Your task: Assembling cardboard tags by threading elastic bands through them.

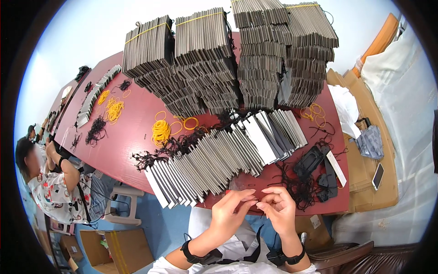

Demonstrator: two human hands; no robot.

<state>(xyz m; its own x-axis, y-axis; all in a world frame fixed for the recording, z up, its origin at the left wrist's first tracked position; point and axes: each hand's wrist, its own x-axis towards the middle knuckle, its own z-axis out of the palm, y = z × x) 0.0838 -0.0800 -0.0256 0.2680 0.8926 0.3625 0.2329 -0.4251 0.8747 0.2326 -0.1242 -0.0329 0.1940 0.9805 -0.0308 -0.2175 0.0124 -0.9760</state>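
My left hand point(229, 213) and my right hand point(279, 211) meet just off the table's near edge, thumbs and fingertips pinched close together. What they hold, if anything, is too small to make out. In front of them, a long leaning row of thin grey and white flat pouches point(214, 157) stands on edge, with black cords point(182, 144) bunched along its far side. To the right of my right hand lies a tangled heap of black cords point(296, 189), beside black strap-like pieces point(315, 166).
Tall stacks of bundled grey pouches point(200, 59) rise at the back of the red table point(137, 105). Yellow rubber bands point(160, 132) lie left of centre. A phone point(378, 176) rests on cardboard point(365, 194) at right. Another person point(57, 187) sits at left near a white stool point(127, 205). An open carton point(118, 249) stands on the floor.
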